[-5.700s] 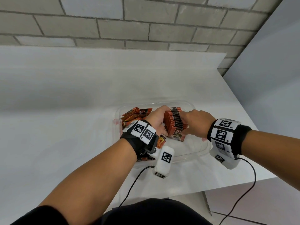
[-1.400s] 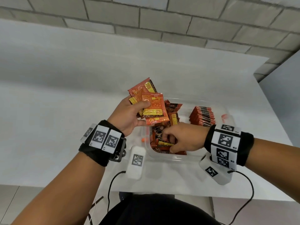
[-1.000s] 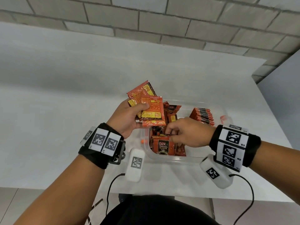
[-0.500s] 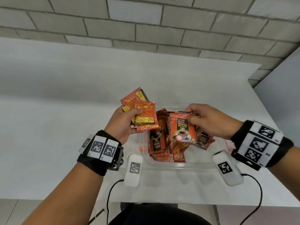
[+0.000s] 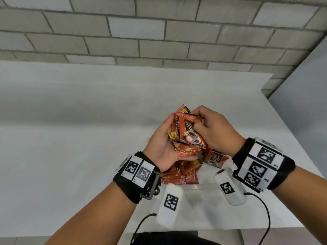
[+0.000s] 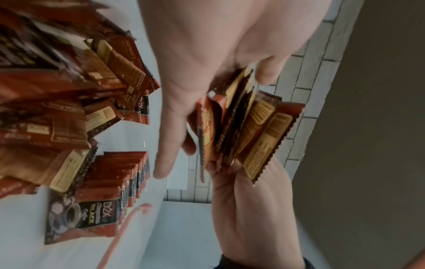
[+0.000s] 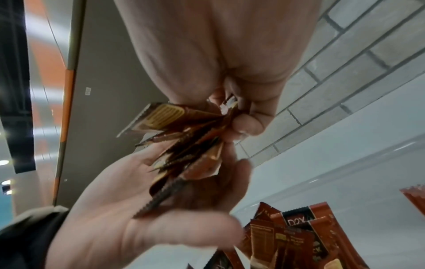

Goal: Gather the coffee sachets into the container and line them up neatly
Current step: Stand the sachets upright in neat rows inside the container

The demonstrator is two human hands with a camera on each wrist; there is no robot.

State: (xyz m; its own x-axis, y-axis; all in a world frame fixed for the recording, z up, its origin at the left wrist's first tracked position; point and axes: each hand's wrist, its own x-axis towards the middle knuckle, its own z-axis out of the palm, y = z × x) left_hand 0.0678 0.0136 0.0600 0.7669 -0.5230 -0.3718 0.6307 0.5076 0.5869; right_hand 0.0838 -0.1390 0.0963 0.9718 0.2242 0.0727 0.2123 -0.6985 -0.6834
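Premises appear to be a plain indoor workroom, possibly a lab or commercial unit; exact type cannot be confirmed. Evidence: painted grey block wall (image 5: 159, 32), bare white worktop (image 5: 70, 121), grey partition (image 5: 304, 89), recessed ceiling lights (image 7: 3, 162).

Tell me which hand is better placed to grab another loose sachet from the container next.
Right. The right hand only pinches the top of the bundle, which lies in the left hand, so it can let go and reach down.
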